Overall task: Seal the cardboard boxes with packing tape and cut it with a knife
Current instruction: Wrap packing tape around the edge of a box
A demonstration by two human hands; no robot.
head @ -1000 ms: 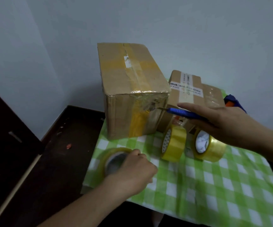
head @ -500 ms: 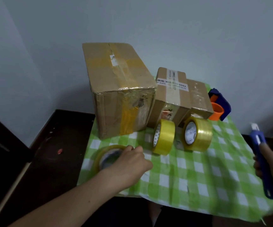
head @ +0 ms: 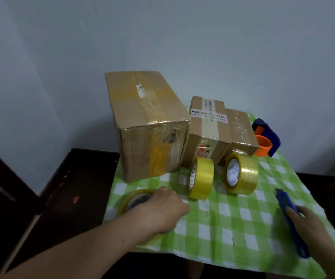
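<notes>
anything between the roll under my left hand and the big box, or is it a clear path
Nothing visible blocks it. Only bare checked cloth lies between the roll under the left hand and the big box. The two upright yellow rolls stand off to the right.

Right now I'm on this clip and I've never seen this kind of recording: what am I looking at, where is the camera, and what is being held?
There is no machine here: a person works with two bare hands. The one picture comes from a camera worn on the head, looking down at a table with a green checked cloth. The left hand rests on a flat tape roll; the right hand has a grip on a blue knife. Two more rolls stand on edge. Behind them are a big box, two small boxes and a blue and orange tape dispenser.
</notes>
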